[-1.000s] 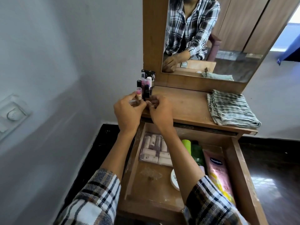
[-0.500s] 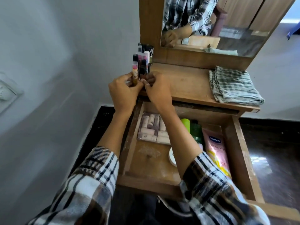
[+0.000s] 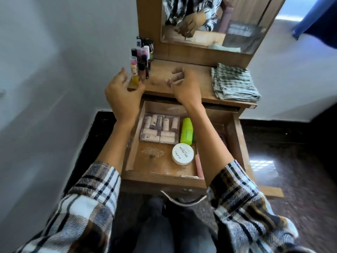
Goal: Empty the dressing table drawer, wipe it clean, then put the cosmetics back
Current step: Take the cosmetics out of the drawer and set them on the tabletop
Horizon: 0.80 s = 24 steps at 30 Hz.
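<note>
An open wooden drawer (image 3: 237, 136) is shown, with a lipstick tray (image 3: 159, 129), green bottle (image 3: 186, 132) and white jar (image 3: 182, 154) inside. Both hands, left hand (image 3: 122, 96) and right hand (image 3: 184, 84), are held loosely curled and empty above. The jar is judged light, rigid and smooth, best gripped around its rim.

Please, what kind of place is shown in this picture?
Most likely a bedroom or dressing corner in a home. A wooden dressing table with a mirror stands against the wall, small cosmetic bottles are lined up on its top, and its open drawer holds more cosmetics.
</note>
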Motion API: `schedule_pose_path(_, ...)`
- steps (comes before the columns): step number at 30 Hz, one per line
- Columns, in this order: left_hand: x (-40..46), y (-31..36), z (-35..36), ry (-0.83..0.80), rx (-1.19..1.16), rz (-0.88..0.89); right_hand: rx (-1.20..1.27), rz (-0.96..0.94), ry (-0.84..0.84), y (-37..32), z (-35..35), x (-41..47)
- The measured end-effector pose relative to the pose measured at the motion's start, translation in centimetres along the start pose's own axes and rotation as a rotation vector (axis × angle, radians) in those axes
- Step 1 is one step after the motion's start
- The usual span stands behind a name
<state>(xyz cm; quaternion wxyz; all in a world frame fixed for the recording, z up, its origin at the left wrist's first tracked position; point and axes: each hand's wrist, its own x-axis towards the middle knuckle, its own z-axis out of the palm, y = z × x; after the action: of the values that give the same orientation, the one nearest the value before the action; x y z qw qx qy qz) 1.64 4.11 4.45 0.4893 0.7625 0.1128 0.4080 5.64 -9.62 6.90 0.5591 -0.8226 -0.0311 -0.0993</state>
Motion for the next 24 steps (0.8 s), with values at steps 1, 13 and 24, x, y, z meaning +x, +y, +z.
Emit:
schedule_pose_path(1, -0.8, 0.6, -0.4, -0.023, 0.009, 0.006, -0.006, 0.012, 0.017, -0.1, -1.1, -0.6)
schedule_pose_path(13, -9.9, 4.7, -6.4, -0.595, 0.253, -0.295, -0.127, 0.186, -0.008, -0.5, -10.5, -12.5)
schedule_pose_path(24, -9.8, 6.6, -7.2, -0.423, -0.266, -1.031, -0.134, 0.369, -0.128, 0.3, -8.3, -16.0)
